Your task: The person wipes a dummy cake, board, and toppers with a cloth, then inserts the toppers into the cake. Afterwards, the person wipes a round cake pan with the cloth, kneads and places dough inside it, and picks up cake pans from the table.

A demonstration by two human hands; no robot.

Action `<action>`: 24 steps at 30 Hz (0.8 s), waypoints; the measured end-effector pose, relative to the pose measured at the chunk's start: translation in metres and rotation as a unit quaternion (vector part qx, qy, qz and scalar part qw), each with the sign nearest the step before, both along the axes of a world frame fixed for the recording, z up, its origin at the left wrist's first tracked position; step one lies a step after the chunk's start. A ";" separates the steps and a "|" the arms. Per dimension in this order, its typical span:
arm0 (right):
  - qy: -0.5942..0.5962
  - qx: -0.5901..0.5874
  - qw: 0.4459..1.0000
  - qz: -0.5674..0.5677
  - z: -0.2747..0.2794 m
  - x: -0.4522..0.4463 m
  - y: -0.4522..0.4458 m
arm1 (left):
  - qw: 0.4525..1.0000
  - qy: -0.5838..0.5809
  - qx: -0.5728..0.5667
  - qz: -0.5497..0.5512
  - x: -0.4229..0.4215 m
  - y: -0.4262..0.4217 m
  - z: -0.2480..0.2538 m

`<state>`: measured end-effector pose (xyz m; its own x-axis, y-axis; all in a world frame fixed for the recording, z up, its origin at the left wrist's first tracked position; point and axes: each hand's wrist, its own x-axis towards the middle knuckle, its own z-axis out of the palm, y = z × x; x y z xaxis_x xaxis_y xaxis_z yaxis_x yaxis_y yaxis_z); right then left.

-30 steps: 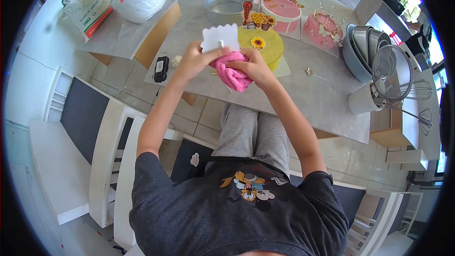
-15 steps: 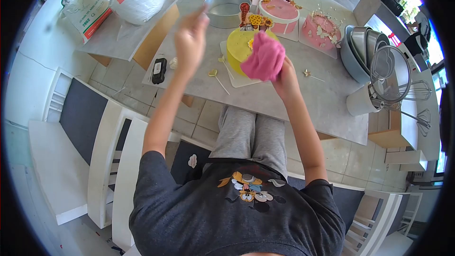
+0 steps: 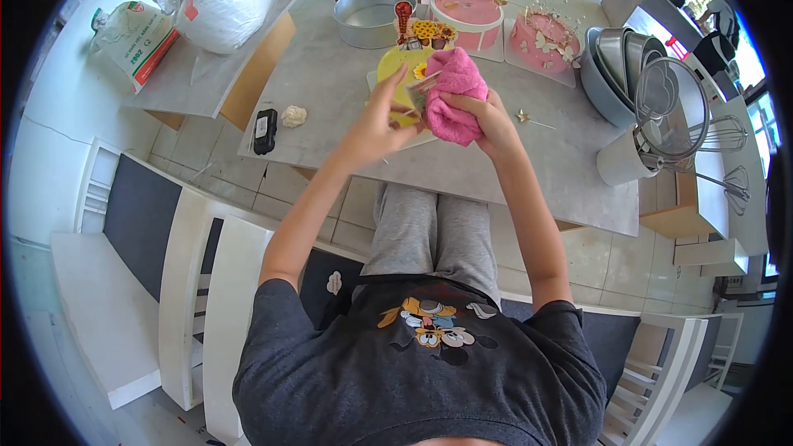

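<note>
My right hand [image 3: 486, 120] is closed around a bunched pink cloth [image 3: 454, 91] above the table's front part. A small, partly see-through item [image 3: 417, 92] sticks out from the cloth's left side; its kind is hard to make out. My left hand [image 3: 382, 125] is beside it, thumb and fingers apart, and whether it touches the item is unclear. Behind both hands stands a yellow cake [image 3: 388, 66] with an upright topper [image 3: 425, 31], partly covered by the cloth and my left hand. A star-tipped stick [image 3: 535, 120] lies right of my right hand.
A black case [image 3: 265, 132] and a crumpled whitish lump [image 3: 294, 116] lie at left. Behind are a round metal pan [image 3: 376, 21] and two pink cakes [image 3: 467, 12], [image 3: 545, 43]. Nested bowls [image 3: 610, 74] and a white utensil container [image 3: 619, 157] stand at right.
My left hand has come down and right, from its raised place at the left to beside the pink cloth. The cloth has turned, and the see-through item now shows beside it.
</note>
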<state>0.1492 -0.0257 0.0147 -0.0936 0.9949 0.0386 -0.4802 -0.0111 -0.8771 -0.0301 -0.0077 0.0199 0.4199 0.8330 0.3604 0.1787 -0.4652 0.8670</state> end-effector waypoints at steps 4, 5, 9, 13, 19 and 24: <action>-0.173 0.073 0.980 -0.062 -0.004 -0.005 -0.001 | 0.984 0.020 -0.168 -0.052 -0.010 0.015 -0.001; -0.173 0.073 0.980 -0.061 -0.003 -0.005 -0.001 | 0.984 0.020 -0.168 -0.051 -0.011 0.016 -0.004; -0.183 0.081 0.974 -0.109 -0.002 -0.002 -0.003 | 0.987 0.052 -0.146 -0.050 -0.013 0.017 -0.003; -0.185 0.060 0.967 -0.164 -0.002 0.017 -0.005 | 0.989 -0.011 -0.130 -0.070 -0.011 0.009 0.011; -0.208 0.079 0.970 -0.098 0.015 0.028 -0.015 | 0.976 -0.025 -0.152 -0.156 -0.016 0.016 0.006; -0.190 0.034 0.981 -0.027 0.016 0.009 -0.023 | 0.969 0.033 -0.173 -0.176 -0.002 0.008 0.009</action>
<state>0.1583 -0.0483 0.0310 -0.0620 0.9951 0.0776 -0.1160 0.0700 -0.9908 -0.0324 0.0004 0.0287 0.7119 0.7006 0.0476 0.1222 -0.1904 0.9741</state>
